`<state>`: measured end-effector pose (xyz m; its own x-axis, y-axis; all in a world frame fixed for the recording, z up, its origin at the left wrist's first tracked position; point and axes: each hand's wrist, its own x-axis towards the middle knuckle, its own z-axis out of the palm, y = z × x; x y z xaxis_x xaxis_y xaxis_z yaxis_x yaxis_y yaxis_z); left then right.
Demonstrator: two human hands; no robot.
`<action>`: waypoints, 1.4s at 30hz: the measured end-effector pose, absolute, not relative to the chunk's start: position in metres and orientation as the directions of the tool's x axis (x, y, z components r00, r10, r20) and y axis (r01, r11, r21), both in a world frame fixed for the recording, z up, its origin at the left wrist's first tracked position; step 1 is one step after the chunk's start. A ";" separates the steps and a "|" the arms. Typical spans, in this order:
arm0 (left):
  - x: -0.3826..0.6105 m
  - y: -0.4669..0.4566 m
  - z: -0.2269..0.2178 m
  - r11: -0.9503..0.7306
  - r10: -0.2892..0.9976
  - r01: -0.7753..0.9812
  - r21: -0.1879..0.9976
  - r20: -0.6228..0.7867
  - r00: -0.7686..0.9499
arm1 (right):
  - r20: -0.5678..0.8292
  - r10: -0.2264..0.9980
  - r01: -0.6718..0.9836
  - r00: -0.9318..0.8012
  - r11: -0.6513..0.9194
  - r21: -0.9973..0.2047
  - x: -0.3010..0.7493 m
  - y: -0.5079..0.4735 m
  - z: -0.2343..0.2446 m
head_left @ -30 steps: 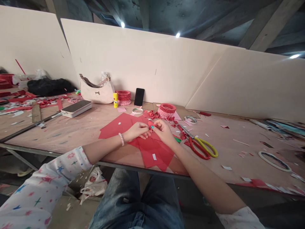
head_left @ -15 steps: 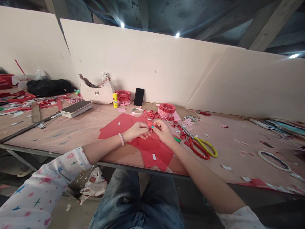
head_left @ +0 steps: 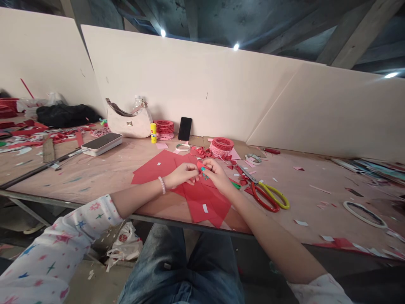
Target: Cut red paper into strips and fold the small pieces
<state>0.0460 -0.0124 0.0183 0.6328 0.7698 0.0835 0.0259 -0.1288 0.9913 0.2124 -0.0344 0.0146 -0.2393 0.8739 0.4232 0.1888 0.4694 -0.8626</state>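
Red paper scrap [head_left: 199, 165] is pinched at the fingertips, raised just above the paper lying beneath and between both hands. The left hand [head_left: 182, 175], with a beaded bracelet [head_left: 162, 185] at its wrist, and the right hand [head_left: 217, 174] meet there, their fingers [head_left: 193, 169] pressed together on the scrap from either side. Teal marks [head_left: 203, 169] show at the fingertips, too small to tell what they are. Under the fingers lie overlapping red paper sheets [head_left: 205, 207] on a plywood table [head_left: 95, 175]. Right of the fingers sit cut red pieces [head_left: 243, 180] and scissors [head_left: 264, 195] with red and yellow handles. Beyond the fingers are coiled paper rings [head_left: 221, 145], a phone [head_left: 184, 128] propped against a white wall panel [head_left: 190, 84], a yellow glue stick [head_left: 153, 133] and a cream handbag [head_left: 128, 124].
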 end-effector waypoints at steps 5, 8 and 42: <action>0.047 -0.012 0.017 -0.144 0.768 0.007 0.990 0.107 0.632 | 0.416 0.878 0.173 -0.235 0.459 -0.872 0.212 -0.036 0.016; 0.046 -0.013 0.016 -0.149 0.769 0.012 0.989 0.108 0.631 | 0.406 0.873 0.212 -0.270 0.466 -0.859 0.212 -0.039 0.017; 0.039 -0.007 0.024 -0.069 0.759 0.031 0.997 0.032 0.650 | 0.553 0.765 0.540 -0.330 0.634 -0.554 0.222 -0.035 0.021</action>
<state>0.0387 -0.0069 0.0240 0.6503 0.7590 0.0325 0.0307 -0.0689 0.9972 0.2221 -0.0346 0.0205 -0.3296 0.7649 0.5534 0.5403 0.6335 -0.5538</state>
